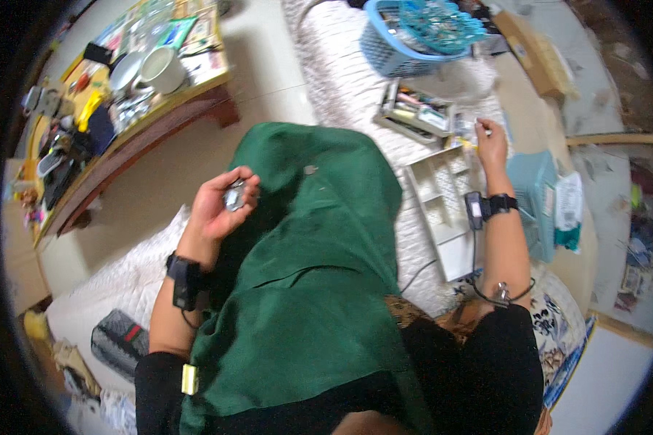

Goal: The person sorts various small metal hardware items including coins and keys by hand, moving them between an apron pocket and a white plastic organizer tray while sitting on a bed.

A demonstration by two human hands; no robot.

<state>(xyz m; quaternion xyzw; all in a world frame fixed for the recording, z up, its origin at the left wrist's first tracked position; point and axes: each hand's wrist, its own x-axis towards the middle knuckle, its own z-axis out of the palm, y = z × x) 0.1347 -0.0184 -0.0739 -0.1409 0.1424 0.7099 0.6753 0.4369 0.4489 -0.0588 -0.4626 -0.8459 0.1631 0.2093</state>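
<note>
My left hand (223, 204) is curled around a small shiny silvery object (234, 194) above the green apron (305, 228) on my lap; its exact kind is unclear. At the right, my right hand (491, 142) pinches a tiny white item (488, 132), too small to identify. Below that hand lie small clear packets (462, 128). A divided organizer tray (447, 232) of pale plastic stands beside my right wrist, its visible compartments looking bare. Just past it, a second divided box (416, 111) holds several small mixed items.
A blue plastic basket (394, 62) heaped with things stands on the white quilted cover (337, 60). Right of my forearm is a teal basket (533, 179). The wooden table (158, 111) at upper left bears a white mug (163, 69) and clutter. A grey pouch (121, 342) lies lower left.
</note>
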